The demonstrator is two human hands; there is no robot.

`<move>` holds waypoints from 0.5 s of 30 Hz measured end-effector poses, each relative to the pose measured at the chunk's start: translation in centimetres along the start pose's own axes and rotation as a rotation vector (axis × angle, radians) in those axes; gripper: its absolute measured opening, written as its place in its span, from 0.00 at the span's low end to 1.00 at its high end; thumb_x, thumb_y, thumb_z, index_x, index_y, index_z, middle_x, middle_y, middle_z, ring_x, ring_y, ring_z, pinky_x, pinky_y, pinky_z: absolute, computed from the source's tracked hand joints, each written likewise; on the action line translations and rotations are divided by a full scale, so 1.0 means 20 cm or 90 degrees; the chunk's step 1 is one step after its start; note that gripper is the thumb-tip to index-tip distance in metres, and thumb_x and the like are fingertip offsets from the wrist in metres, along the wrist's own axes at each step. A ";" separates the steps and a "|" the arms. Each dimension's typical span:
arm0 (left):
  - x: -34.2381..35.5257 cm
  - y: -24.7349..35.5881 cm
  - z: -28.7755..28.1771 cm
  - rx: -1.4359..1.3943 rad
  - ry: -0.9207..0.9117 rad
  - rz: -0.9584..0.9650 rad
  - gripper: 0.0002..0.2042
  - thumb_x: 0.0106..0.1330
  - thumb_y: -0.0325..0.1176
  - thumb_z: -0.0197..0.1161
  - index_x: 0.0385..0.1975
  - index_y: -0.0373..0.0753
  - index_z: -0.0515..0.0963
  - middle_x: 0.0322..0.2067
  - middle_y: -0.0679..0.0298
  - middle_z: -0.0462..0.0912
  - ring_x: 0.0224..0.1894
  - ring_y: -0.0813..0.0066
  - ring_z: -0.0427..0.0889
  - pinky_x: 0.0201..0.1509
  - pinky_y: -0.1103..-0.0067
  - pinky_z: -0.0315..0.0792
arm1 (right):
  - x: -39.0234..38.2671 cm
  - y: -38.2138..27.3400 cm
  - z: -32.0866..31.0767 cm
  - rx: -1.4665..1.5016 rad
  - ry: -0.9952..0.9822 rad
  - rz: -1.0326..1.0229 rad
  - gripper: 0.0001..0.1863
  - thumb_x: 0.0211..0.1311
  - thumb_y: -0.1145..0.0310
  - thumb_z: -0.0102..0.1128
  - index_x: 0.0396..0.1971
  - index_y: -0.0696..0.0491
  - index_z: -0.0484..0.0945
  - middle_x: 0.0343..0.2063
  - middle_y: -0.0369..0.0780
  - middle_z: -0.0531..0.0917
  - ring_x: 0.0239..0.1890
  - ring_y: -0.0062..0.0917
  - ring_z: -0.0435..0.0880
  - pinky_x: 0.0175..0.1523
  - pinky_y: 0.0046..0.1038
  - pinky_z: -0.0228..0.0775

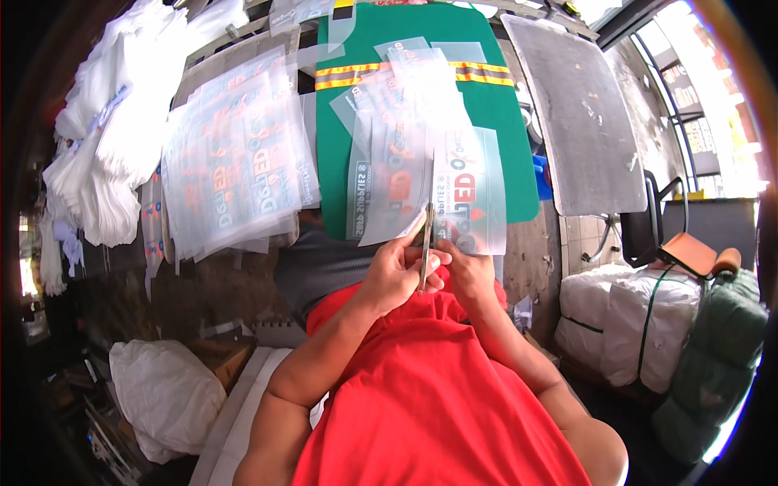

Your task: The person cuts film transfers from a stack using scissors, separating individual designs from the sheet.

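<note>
Two printed translucent plastic sheets lie side by side in front of me, the left sheet (pixel 392 190) and the right sheet (pixel 484 194), with a narrow gap between them. My left hand (pixel 397 274) pinches the near right corner of the left sheet, its other fingers curled. The thumb and fingers of my right hand (pixel 470 274) close on the near left corner of the right sheet. A slim metal tool (pixel 425 263) stands upright in line with the gap, against my left fingers; its kind and which hand grips it are unclear.
Under the sheets is a green board (pixel 519 182) with a reflective orange-yellow band (pixel 484 74), more sheets heaped on it. A large sheet stack (pixel 235 162) and white bundled bags (pixel 113 154) are left. A grey tabletop (pixel 579 113), a chair (pixel 640 219) and wrapped bales (pixel 648 324) stand right.
</note>
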State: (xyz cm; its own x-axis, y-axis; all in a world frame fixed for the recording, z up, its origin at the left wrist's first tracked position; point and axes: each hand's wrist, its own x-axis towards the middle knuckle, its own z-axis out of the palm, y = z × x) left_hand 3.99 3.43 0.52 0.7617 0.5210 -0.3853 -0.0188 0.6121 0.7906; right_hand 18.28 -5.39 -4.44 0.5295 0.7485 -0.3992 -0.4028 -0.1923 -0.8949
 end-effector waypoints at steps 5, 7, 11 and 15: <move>0.08 0.04 -0.01 0.018 -0.021 0.025 0.36 0.72 0.28 0.59 0.76 0.43 0.46 0.43 0.49 0.84 0.28 0.78 0.83 0.32 0.80 0.79 | -0.05 -0.10 0.01 0.078 -0.053 -0.020 0.18 0.60 0.78 0.63 0.51 0.60 0.76 0.44 0.39 0.82 0.44 0.24 0.82 0.48 0.26 0.76; 0.12 0.04 -0.02 0.025 -0.034 0.026 0.36 0.72 0.28 0.59 0.76 0.43 0.46 0.43 0.49 0.84 0.28 0.78 0.83 0.32 0.80 0.79 | -0.07 -0.12 0.00 0.033 -0.033 -0.033 0.19 0.62 0.78 0.61 0.53 0.60 0.74 0.45 0.40 0.81 0.44 0.24 0.82 0.47 0.27 0.77; 0.20 0.05 0.00 0.025 -0.045 0.004 0.36 0.72 0.28 0.59 0.76 0.44 0.47 0.44 0.51 0.85 0.28 0.78 0.83 0.31 0.81 0.80 | -0.10 -0.11 -0.07 0.114 -0.034 0.038 0.18 0.62 0.77 0.60 0.53 0.60 0.74 0.42 0.39 0.81 0.42 0.23 0.82 0.45 0.28 0.77; 0.29 0.07 -0.01 0.052 -0.053 -0.014 0.36 0.72 0.28 0.59 0.76 0.45 0.46 0.44 0.51 0.85 0.29 0.78 0.84 0.32 0.81 0.80 | -0.16 -0.10 -0.13 0.020 -0.011 0.042 0.16 0.62 0.75 0.60 0.50 0.59 0.75 0.37 0.37 0.80 0.36 0.21 0.80 0.39 0.25 0.76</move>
State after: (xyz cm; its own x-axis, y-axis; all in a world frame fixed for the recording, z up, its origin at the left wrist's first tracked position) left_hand 8.22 7.44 -0.79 0.8124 0.4547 -0.3650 0.0492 0.5703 0.8200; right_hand 19.43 -9.09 -1.90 0.4877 0.7460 -0.4535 -0.4603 -0.2216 -0.8596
